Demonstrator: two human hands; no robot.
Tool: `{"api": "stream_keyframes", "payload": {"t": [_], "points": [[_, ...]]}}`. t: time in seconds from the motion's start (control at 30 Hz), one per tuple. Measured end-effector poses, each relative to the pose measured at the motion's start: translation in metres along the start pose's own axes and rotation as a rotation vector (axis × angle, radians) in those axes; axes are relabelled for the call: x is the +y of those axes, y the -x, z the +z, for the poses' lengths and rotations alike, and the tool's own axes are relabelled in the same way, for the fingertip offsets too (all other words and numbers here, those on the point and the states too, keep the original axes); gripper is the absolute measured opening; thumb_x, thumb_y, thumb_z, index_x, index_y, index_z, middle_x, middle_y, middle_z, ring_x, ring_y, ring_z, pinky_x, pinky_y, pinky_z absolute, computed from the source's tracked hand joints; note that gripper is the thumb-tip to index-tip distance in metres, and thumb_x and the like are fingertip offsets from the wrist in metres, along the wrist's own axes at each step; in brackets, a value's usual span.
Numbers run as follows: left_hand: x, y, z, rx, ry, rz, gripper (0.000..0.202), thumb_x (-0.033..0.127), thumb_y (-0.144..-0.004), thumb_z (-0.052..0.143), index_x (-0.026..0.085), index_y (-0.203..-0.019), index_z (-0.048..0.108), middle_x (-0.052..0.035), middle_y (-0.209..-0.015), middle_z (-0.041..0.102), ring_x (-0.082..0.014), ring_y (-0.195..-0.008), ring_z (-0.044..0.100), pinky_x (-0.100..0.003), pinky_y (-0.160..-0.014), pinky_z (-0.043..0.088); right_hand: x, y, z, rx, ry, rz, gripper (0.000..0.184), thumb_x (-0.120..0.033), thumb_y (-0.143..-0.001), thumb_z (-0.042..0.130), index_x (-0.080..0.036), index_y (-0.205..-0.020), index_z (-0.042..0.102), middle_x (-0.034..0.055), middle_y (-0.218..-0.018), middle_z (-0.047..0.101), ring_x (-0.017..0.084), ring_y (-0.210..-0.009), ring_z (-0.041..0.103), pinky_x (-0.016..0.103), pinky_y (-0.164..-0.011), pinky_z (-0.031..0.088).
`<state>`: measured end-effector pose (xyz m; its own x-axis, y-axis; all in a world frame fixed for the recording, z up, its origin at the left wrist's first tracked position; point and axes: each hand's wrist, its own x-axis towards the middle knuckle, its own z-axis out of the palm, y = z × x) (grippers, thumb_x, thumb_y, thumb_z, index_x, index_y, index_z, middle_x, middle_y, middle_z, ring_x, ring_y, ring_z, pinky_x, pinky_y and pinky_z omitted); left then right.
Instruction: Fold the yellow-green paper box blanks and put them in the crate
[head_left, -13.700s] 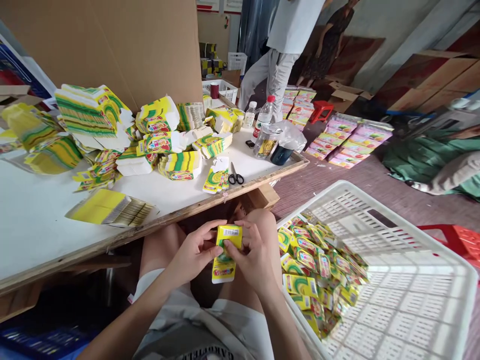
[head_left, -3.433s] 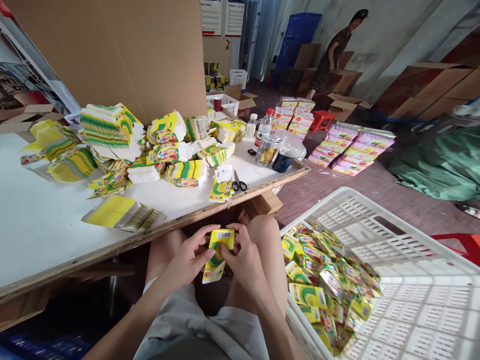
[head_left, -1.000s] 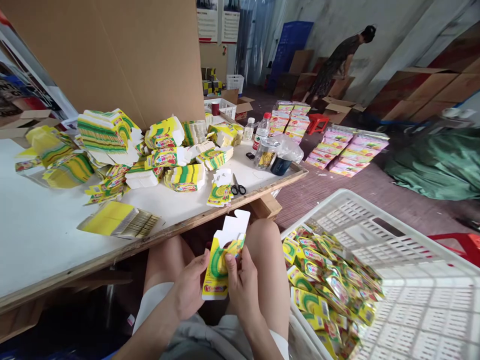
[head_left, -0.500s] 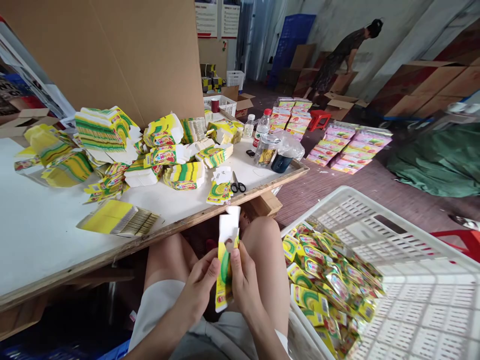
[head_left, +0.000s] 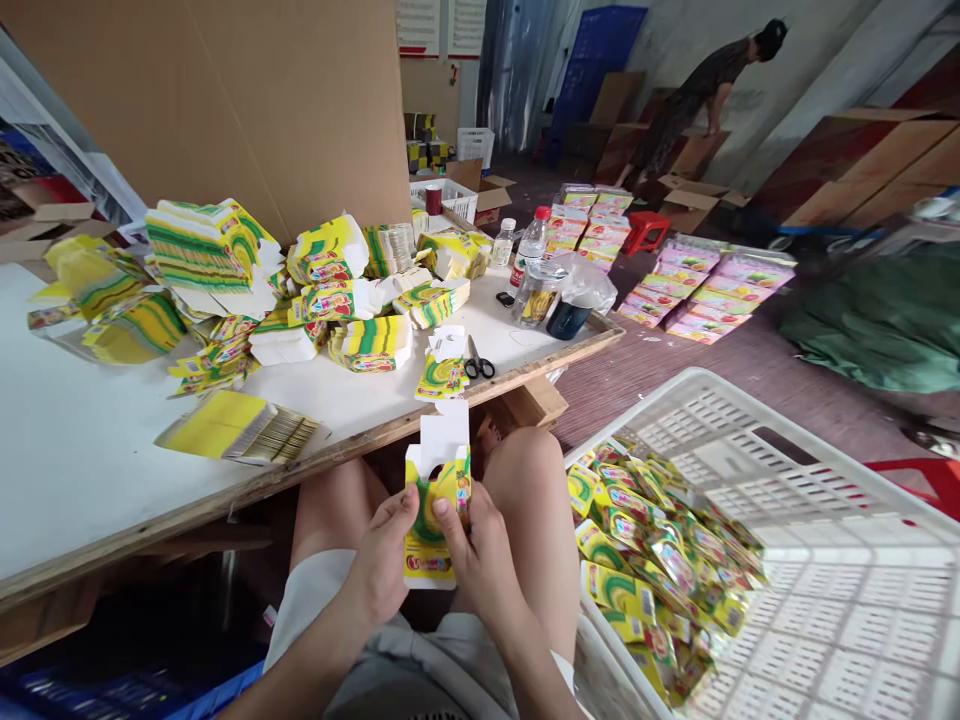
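Note:
Over my lap I hold a small yellow-and-green carton [head_left: 433, 500] upright, its white top flap standing open. My left hand [head_left: 382, 565] grips its left side, thumb on the front. My right hand [head_left: 480, 550] grips its right side, thumb pressed on the printed face. A short stack of flat cartons [head_left: 442, 375] lies near the table edge just above my hands. Beside my right knee a white plastic crate [head_left: 787, 500] holds several folded cartons [head_left: 652, 560].
The white table [head_left: 82, 450] carries heaps of flat cartons [head_left: 202, 250], a yellow bundle [head_left: 225, 425], scissors [head_left: 475, 360], bottles [head_left: 529, 245] and a bagged cup [head_left: 570, 300]. Pink packs [head_left: 705, 285] lie on the floor. A person [head_left: 697, 90] bends over boxes at the back.
The finished carton from before is gone from my hands; I hold a fresh one. Within the last second it turned edge-on and then squared up into an open box with its flap raised.

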<state>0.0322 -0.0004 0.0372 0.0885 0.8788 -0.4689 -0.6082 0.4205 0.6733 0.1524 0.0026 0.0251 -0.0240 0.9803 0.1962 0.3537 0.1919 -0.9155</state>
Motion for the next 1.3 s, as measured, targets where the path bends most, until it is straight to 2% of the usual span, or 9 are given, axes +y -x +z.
{"api": "stream_keyframes", "payload": {"t": [0.17, 0.27, 0.43, 0.63, 0.83, 0.93, 1.07, 1.17, 1.3], "points": [[-0.006, 0.001, -0.002, 0.136, -0.211, 0.130, 0.054, 0.063, -0.076, 0.071, 0.020, -0.108, 0.074, -0.0105, -0.118, 0.075, -0.0311, -0.124, 0.061, -0.039, -0.106, 0.048, 0.001, 0.002, 0.006, -0.069, -0.083, 0.025, 0.035, -0.044, -0.097, 0.052, -0.017, -0.118, 0.061, 0.0117, -0.108, 0.070, 0.025, -0.098, 0.067, 0.034, -0.085, 0.054], [-0.006, -0.001, -0.001, 0.138, -0.409, 0.221, 0.052, 0.063, -0.082, 0.064, 0.022, -0.112, 0.072, -0.0093, -0.127, 0.071, -0.0294, -0.132, 0.054, -0.037, -0.110, 0.042, -0.002, 0.005, 0.008, -0.090, -0.050, 0.022, 0.034, -0.041, -0.101, 0.045, -0.017, -0.115, 0.063, 0.0115, -0.103, 0.070, 0.025, -0.094, 0.066, 0.034, -0.082, 0.054], [0.000, -0.005, 0.002, 0.036, -0.503, 0.285, 0.049, 0.062, -0.085, 0.061, 0.020, -0.109, 0.071, -0.0079, -0.111, 0.075, -0.0261, -0.112, 0.065, -0.033, -0.097, 0.050, 0.000, 0.003, 0.009, -0.102, -0.004, -0.041, 0.039, -0.037, -0.105, 0.033, -0.018, -0.103, 0.067, 0.0108, -0.095, 0.069, 0.025, -0.091, 0.065, 0.034, -0.077, 0.053], [0.013, -0.010, -0.002, -0.145, -0.347, 0.130, 0.039, 0.048, -0.081, 0.074, 0.016, -0.104, 0.073, -0.0091, -0.097, 0.078, -0.0268, -0.094, 0.071, -0.031, -0.079, 0.055, 0.015, 0.000, 0.005, -0.101, -0.169, 0.105, 0.044, -0.048, -0.103, 0.037, -0.017, -0.093, 0.067, 0.0087, -0.087, 0.069, 0.022, -0.078, 0.065, 0.030, -0.067, 0.052], [0.018, -0.020, -0.010, -0.075, -0.407, 0.241, 0.033, 0.043, -0.074, 0.081, 0.015, -0.091, 0.076, -0.0062, -0.082, 0.078, -0.0252, -0.079, 0.071, -0.027, -0.065, 0.052, 0.016, 0.001, 0.002, -0.150, -0.238, 0.124, 0.042, -0.049, -0.102, 0.041, -0.017, -0.100, 0.070, 0.0083, -0.090, 0.072, 0.022, -0.082, 0.067, 0.030, -0.069, 0.054], [0.019, -0.025, -0.015, -0.061, -0.465, 0.276, 0.034, 0.041, -0.075, 0.080, 0.017, -0.099, 0.074, -0.0062, -0.085, 0.079, -0.0253, -0.077, 0.071, -0.028, -0.066, 0.052, 0.016, 0.001, -0.004, -0.041, -0.246, 0.132, 0.032, -0.043, -0.099, 0.052, -0.018, -0.111, 0.067, 0.0092, -0.100, 0.073, 0.023, -0.090, 0.069, 0.031, -0.077, 0.056], [0.021, -0.021, -0.018, -0.104, -0.474, 0.299, 0.059, 0.033, -0.075, 0.082, 0.019, -0.127, 0.057, -0.0107, -0.100, 0.077, -0.0279, -0.093, 0.072, -0.031, -0.076, 0.054, 0.014, 0.000, -0.013, 0.044, -0.248, 0.088, 0.034, -0.034, -0.095, 0.059, -0.021, -0.127, 0.055, 0.0084, -0.108, 0.070, 0.020, -0.091, 0.069, 0.031, -0.080, 0.057], [0.027, -0.014, -0.019, -0.153, -0.512, 0.340, 0.066, 0.028, -0.080, 0.078, 0.024, -0.137, 0.045, -0.0116, -0.110, 0.075, -0.0278, -0.101, 0.071, -0.031, -0.081, 0.053, 0.010, -0.003, -0.019, -0.038, -0.255, 0.011, 0.044, -0.029, -0.096, 0.059, -0.023, -0.138, 0.047, 0.0081, -0.114, 0.068, 0.019, -0.094, 0.068, 0.031, -0.082, 0.056], [0.037, -0.008, -0.024, -0.287, -0.580, 0.229, 0.050, 0.030, -0.082, 0.075, 0.024, -0.128, 0.056, -0.0099, -0.106, 0.075, -0.0268, -0.093, 0.072, -0.031, -0.079, 0.053, 0.005, -0.009, -0.032, -0.189, -0.277, 0.005, 0.031, -0.032, -0.097, 0.056, -0.023, -0.127, 0.055, 0.0055, -0.105, 0.070, 0.019, -0.088, 0.067, 0.029, -0.074, 0.056]]}}
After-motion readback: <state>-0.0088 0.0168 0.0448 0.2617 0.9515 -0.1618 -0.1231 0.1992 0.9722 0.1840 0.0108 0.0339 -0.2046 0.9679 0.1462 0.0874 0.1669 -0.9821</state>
